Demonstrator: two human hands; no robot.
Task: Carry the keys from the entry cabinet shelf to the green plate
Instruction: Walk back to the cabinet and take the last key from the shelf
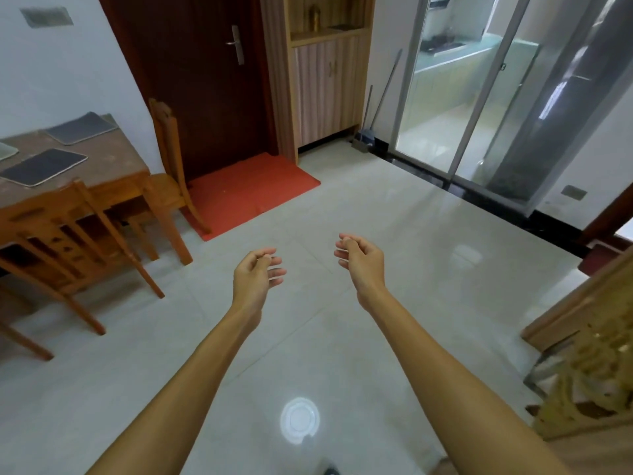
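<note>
A pale, glossy tiled floor point(342, 207) is seen across most of the view. A dark brown wooden door point(202, 80) with a red mat point(250, 190) at its foot is set in the far wall, and a light wooden entry cabinet point(325, 87) with an open shelf is placed just beside it. A brown wooden dining table point(102, 159) with matching chairs is found at the left. Both bare arms are stretched forward over the floor. The left hand point(255, 272) and right hand point(358, 257) are loosely curled, and nothing is grasped. Small items are seen on the cabinet shelf; whether the keys are among them cannot be told.
</note>
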